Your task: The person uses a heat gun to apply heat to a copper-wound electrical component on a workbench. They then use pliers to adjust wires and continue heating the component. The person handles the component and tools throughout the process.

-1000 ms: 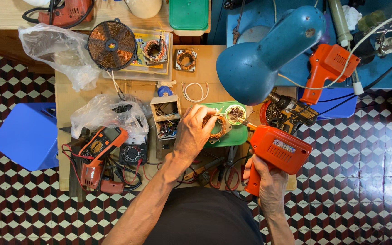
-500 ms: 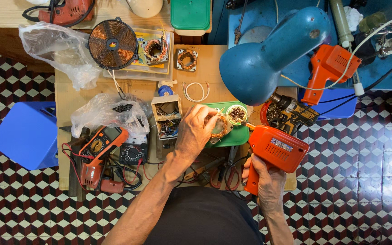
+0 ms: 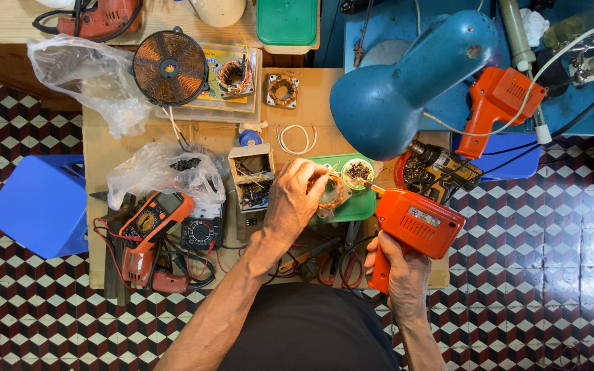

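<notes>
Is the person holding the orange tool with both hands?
No, only the right hand grips the orange soldering gun; the left hand rests on a copper coil part.

orange plastic soldering gun: smooth, slightly glossy shell. copper-wound motor coil: bare reddish wire, metallic sheen. green plastic tray: smooth, matt. pale wooden tabletop: matt, unvarnished look. blue metal lamp shade: painted, satin, chipped in 1 spot. clear plastic bag: crinkled, shiny.
</notes>
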